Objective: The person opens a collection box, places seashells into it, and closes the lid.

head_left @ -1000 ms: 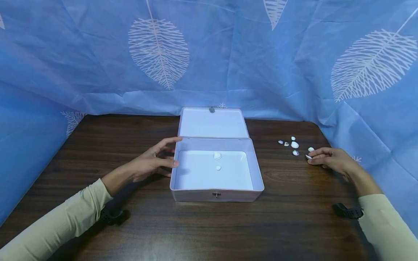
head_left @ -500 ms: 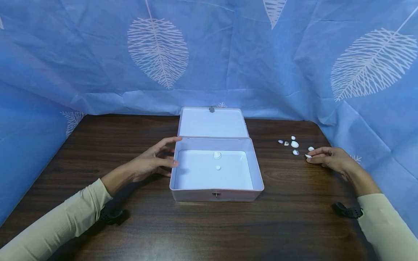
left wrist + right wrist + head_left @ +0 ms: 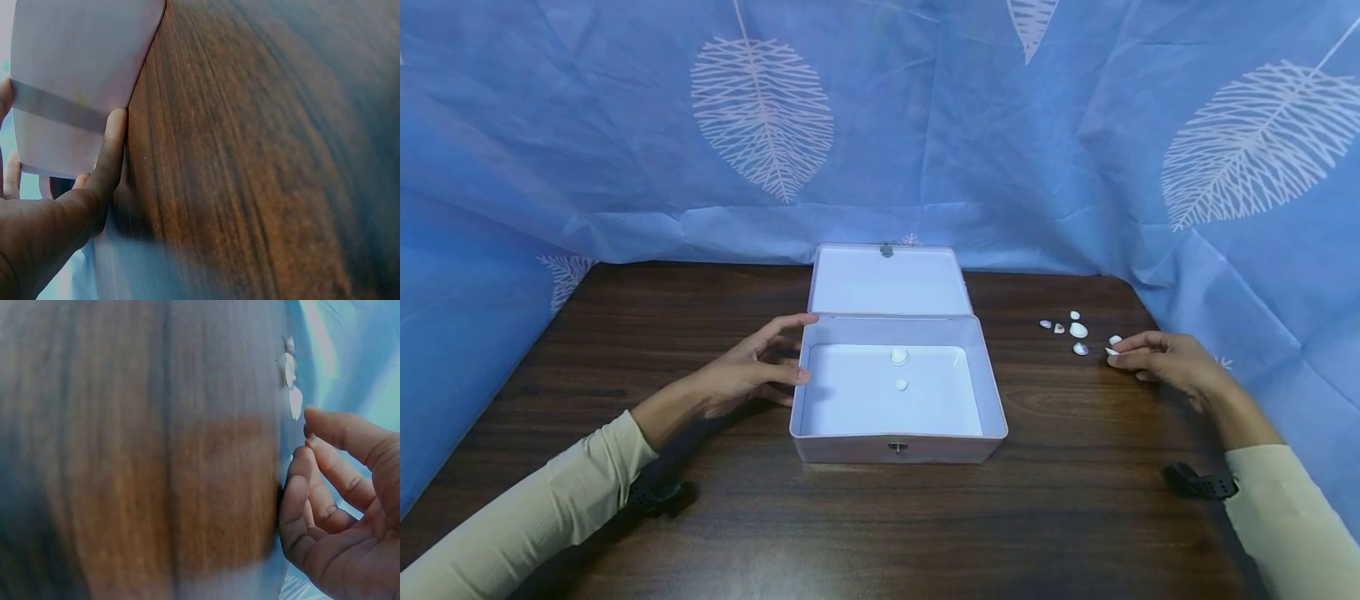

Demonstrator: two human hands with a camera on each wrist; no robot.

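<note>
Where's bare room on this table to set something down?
The widest bare stretch of table lies in front of the box, between the sleeves. Another lies between the box and the loose shells. It's crowded by those shells, where the right hand pinches a white shell, and at the box's left side, where the left hand rests.

A curtained-off corner, kind of room unclear: a blue fabric drape printed with white skeletal leaves [image 3: 985, 150] surrounds a dark brown wood-grained counter [image 3: 925, 533].
</note>
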